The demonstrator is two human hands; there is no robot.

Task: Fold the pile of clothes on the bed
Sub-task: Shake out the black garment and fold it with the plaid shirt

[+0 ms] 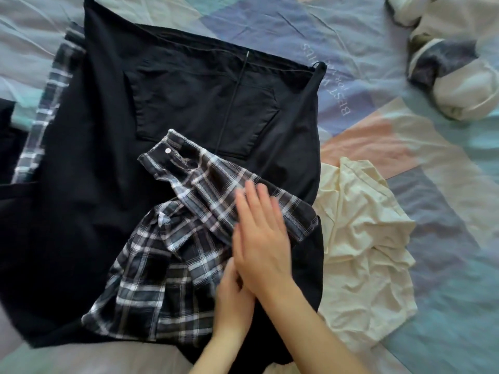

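A black-and-white plaid shirt (pixel 151 279) lies crumpled on a large black garment (pixel 81 198) spread over the bed. Its cuffed sleeve (pixel 194 171) stretches up and left, with a button at the cuff. My right hand (pixel 259 238) lies flat on the sleeve with straight fingers, blurred by motion. My left hand (pixel 232 298) sits just below it, partly covered by the right hand, and its curled fingers hold the plaid cloth at the shirt's right edge.
A crumpled cream garment (pixel 364 247) lies to the right of the black one. A bundle of white and grey clothes (pixel 453 68) sits at the top right. More plaid cloth (pixel 46 109) shows along the black garment's left edge. A pastel patchwork bedsheet (pixel 445 306) covers the bed.
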